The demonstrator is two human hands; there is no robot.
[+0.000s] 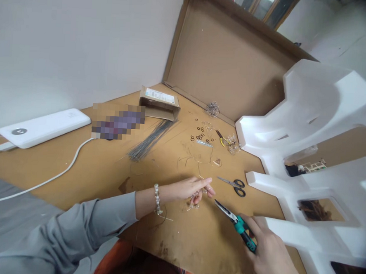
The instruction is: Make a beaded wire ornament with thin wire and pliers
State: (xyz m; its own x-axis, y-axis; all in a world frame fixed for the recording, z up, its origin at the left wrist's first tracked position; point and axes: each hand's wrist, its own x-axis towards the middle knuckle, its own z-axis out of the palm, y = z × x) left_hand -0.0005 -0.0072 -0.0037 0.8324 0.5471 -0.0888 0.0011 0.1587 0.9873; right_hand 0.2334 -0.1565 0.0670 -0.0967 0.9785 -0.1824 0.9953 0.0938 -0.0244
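My left hand (188,188) reaches over the middle of the table, its fingers curled around a small tangle of thin wire with clear, bead-like bits (193,206). Its exact form is too fine to make out. A bracelet of pale beads circles that wrist. My right hand (271,245) grips needle-nose pliers (241,226) with green and black handles. Their tip points up and left toward my left fingers, a short gap away. Black-handled scissors (238,187) lie just beyond the pliers.
A bundle of straight wires (148,143) lies before a small open carton (158,103). Several dark rings (200,137), yellow-handled cutters (222,139) and a wire heap (212,109) lie farther back. White foam (321,104) borders the right; a white power bank (47,126) sits left.
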